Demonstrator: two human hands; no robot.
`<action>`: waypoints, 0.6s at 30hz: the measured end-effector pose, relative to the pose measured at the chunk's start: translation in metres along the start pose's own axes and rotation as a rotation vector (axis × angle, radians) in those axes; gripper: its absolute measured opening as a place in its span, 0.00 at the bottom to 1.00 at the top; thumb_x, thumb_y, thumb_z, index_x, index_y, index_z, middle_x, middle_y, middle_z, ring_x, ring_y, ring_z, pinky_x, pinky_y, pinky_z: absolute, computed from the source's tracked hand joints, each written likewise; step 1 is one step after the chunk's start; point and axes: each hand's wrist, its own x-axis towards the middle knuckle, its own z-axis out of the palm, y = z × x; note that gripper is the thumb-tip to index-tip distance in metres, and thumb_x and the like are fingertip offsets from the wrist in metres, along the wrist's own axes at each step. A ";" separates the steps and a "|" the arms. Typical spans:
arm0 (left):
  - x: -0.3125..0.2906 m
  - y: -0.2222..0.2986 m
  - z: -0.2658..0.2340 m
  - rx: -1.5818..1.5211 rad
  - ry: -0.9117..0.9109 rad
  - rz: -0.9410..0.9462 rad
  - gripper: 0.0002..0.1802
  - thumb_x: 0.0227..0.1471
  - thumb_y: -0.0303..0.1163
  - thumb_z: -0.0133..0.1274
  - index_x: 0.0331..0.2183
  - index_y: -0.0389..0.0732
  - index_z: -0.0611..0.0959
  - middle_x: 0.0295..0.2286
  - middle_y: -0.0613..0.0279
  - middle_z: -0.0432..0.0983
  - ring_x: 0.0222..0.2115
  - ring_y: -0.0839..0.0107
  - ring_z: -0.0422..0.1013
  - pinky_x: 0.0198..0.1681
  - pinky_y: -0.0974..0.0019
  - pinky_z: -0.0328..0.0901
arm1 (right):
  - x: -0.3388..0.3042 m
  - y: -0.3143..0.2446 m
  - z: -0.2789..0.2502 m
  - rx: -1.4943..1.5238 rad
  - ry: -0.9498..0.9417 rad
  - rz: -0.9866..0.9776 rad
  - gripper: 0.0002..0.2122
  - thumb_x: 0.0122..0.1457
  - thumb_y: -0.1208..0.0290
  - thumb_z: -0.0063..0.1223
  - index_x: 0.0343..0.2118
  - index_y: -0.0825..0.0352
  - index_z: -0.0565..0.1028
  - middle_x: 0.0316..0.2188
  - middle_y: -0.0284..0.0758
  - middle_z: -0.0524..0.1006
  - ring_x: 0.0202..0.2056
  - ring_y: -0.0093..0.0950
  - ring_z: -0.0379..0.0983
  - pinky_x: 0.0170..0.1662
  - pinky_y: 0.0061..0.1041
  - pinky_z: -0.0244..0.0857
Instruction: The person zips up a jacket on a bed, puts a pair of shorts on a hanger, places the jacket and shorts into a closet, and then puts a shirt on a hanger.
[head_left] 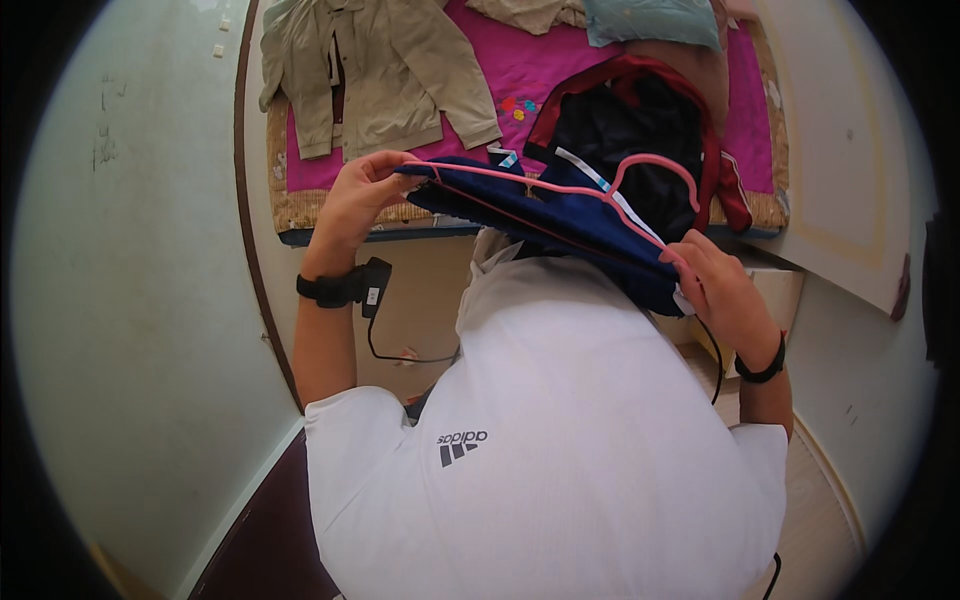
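Note:
A pink clothes hanger (560,186) is held up level in front of me, its hook on the right half pointing away. Dark navy cloth, a garment (590,228) of a kind I cannot make out, hangs along it, with a white strip on its right part. My left hand (362,200) pinches the hanger's left end together with the cloth's edge. At the other end my right hand (718,285) is closed around the hanger's tip and the garment's corner. Most of the garment below the bar is hidden.
Beyond my hands is a bed with a magenta cover (460,80). On it lie a khaki jacket (390,75), a dark red and black jacket (630,110) and a teal pillow (655,22). A pale wall (130,250) rises at left; a white door panel (835,150) stands at right.

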 end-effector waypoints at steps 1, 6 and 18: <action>0.000 -0.001 0.002 0.003 0.000 -0.002 0.12 0.54 0.26 0.62 0.42 0.38 0.82 0.36 0.67 0.81 0.35 0.80 0.76 0.42 0.77 0.70 | 0.000 0.002 0.001 0.046 -0.016 0.001 0.14 0.57 0.83 0.52 0.47 0.65 0.73 0.33 0.42 0.70 0.28 0.45 0.73 0.32 0.38 0.67; 0.003 -0.001 0.007 0.240 -0.058 0.020 0.10 0.55 0.26 0.62 0.40 0.35 0.84 0.33 0.65 0.82 0.35 0.79 0.76 0.41 0.74 0.71 | -0.001 -0.001 -0.003 0.000 -0.030 0.034 0.15 0.57 0.83 0.52 0.48 0.65 0.72 0.33 0.42 0.70 0.28 0.45 0.73 0.32 0.39 0.67; -0.010 0.020 0.037 0.780 0.178 0.068 0.09 0.54 0.22 0.58 0.39 0.31 0.82 0.31 0.65 0.81 0.30 0.79 0.76 0.35 0.75 0.71 | -0.003 -0.006 0.012 -0.259 0.014 -0.025 0.20 0.54 0.82 0.55 0.50 0.62 0.70 0.34 0.40 0.68 0.27 0.42 0.74 0.30 0.36 0.69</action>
